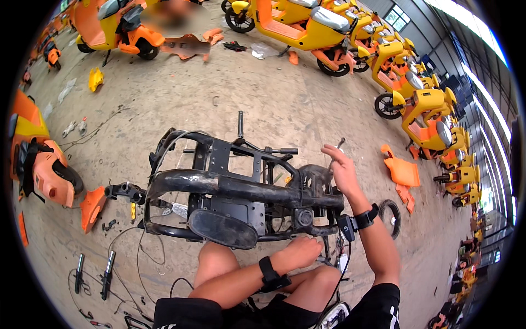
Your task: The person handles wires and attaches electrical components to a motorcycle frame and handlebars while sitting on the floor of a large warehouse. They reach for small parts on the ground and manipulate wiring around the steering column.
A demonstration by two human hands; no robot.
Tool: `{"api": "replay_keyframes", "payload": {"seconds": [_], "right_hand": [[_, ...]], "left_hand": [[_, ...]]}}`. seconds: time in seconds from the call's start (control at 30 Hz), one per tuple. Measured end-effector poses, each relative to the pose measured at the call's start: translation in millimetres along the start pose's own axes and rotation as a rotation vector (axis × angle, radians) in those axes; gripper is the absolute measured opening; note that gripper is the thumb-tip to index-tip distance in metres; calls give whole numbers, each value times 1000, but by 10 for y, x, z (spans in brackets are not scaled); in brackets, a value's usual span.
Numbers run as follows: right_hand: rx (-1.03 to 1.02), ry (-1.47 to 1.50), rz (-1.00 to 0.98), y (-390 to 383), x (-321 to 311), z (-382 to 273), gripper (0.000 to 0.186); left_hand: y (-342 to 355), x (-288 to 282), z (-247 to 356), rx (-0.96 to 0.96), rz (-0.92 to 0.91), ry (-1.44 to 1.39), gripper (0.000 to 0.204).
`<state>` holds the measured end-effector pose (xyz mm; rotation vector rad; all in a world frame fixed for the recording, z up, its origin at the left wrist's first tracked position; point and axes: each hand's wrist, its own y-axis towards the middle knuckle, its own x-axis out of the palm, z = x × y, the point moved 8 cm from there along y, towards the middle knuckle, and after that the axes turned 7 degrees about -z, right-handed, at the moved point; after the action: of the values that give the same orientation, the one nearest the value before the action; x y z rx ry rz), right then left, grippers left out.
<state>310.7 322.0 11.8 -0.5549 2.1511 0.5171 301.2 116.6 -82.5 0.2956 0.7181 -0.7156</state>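
A black scooter frame point(235, 189) lies across in front of my bent knees, with tubes, brackets and an oval black pad on its near side. My right hand point(343, 171) is raised at the frame's right end with its fingers stretched out. Beside those fingertips a thin dark rod point(341, 143) sticks up; the hand does not appear to grip it. Below the frame's near rail, my left hand point(300, 252) has curled fingers close to the metal. Whatever those fingers hold, if anything, is hidden. Both wrists wear black straps with small devices.
Several yellow-orange scooters point(427, 109) stand along the right and back. Two shock absorbers point(108, 275) and loose cables lie at lower left. A black tyre point(389, 218) and orange panels point(402, 171) lie to the right. Another scooter point(52, 170) stands at the left.
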Motion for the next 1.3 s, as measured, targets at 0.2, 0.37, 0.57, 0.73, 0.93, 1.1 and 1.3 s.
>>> {"api": "replay_keyframes", "payload": {"seconds": [0.2,0.37,0.57,0.73,0.93,1.1,1.3], "right_hand": [[-243,-125,10,138,238,-847,47],[-462,-211,17,-24,304,-1164,44],[-204,253,-91,-136,165,-766,17],[-85,677,63,-124,256,-469,33],[15,437,-49,15,401,-561,33],[-89,139,-84,-61,272,-837,22],[-330,-167,-171,-291,129,-1227,21]], "left_hand": [[-46,6,-45,-6,-19,34,18],[-85,19,-34,10,21,15,17],[-94,11,-70,-1,51,9,18],[-57,-25,-7,31,6,43,15],[-11,24,-23,-13,-36,60,16],[8,70,-36,-22,-69,79,18],[21,158,-102,-33,-56,69,18]]}}
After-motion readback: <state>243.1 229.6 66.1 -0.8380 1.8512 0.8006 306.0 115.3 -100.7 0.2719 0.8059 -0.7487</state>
